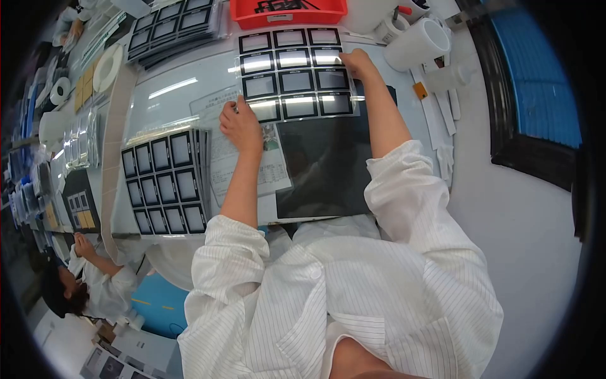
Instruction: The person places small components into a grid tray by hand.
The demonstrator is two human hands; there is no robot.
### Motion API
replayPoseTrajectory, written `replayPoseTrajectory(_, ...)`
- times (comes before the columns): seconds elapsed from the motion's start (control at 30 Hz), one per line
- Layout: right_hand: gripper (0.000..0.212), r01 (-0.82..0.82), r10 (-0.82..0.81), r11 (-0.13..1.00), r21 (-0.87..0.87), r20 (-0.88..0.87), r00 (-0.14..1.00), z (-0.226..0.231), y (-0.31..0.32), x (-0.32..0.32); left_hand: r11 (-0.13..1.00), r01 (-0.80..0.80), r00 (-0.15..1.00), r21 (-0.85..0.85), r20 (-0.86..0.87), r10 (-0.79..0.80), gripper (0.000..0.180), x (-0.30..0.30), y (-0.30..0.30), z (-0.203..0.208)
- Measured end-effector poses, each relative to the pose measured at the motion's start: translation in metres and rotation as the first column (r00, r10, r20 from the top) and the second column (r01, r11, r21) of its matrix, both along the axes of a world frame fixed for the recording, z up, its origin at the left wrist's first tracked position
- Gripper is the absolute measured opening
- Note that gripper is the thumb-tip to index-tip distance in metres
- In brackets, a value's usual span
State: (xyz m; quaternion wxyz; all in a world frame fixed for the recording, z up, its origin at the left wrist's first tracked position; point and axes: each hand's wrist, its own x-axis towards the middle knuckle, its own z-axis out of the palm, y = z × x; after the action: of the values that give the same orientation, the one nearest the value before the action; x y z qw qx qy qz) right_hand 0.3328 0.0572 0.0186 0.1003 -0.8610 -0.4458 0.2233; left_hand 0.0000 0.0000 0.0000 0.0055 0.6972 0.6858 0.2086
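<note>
Both my hands hold a clear sheet printed with rows of black-framed rectangles (297,80) over the far part of the table. My left hand (242,128) has its fingers closed at the sheet's lower left edge. At the upper right edge, my right hand (358,64) grips it with the thumb on top. Light glares in bands across the sheet. A black mat (325,170) lies nearer to me, partly under the sheet. Left of the mat are printed papers (252,170), partly behind my left forearm.
Similar sheets are stacked at left (165,183) and far left (173,28). A red tray (287,19) with black pieces stands at the back. White rolls (420,44) stand at far right. A low divider (113,145) borders the left side; beyond it a co-worker (95,278) sits.
</note>
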Motion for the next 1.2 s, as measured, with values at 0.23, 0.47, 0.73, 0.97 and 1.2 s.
replayPoseTrajectory(0.23, 0.050, 0.096, -0.084, 0.995, -0.004, -0.519, 0.850, 0.029, -0.029, -0.011, 0.997, 0.009, 0.999, 0.083, -0.042, -0.005, 0.027, -0.016, 0.006, -0.001)
replayPoseTrajectory(0.47, 0.045, 0.243, -0.093, 0.969, 0.045, -0.845, 0.527, 0.020, -0.049, -0.007, 0.989, 0.011, 0.999, 0.148, -0.052, -0.003, 0.027, -0.010, 0.003, -0.006)
replayPoseTrajectory(0.73, 0.046, 0.032, 0.172, 0.975, 0.221, -0.833, 0.526, 0.012, -0.067, -0.038, 0.989, 0.040, 0.967, 0.144, 0.242, -0.074, 0.026, -0.023, 0.004, -0.006)
replayPoseTrajectory(0.97, 0.051, 0.038, 0.132, 0.989, 0.145, -0.965, 0.226, 0.027, -0.085, -0.026, 0.709, 0.161, 0.419, -0.687, 0.698, 0.581, 0.032, -0.068, 0.043, 0.030)
replayPoseTrajectory(1.2, 0.050, 0.048, 0.277, 0.932, 0.359, -0.792, 0.544, 0.000, -0.147, -0.049, 0.606, 0.559, 0.477, -0.566, 0.817, 0.323, 0.029, -0.082, 0.024, 0.030)
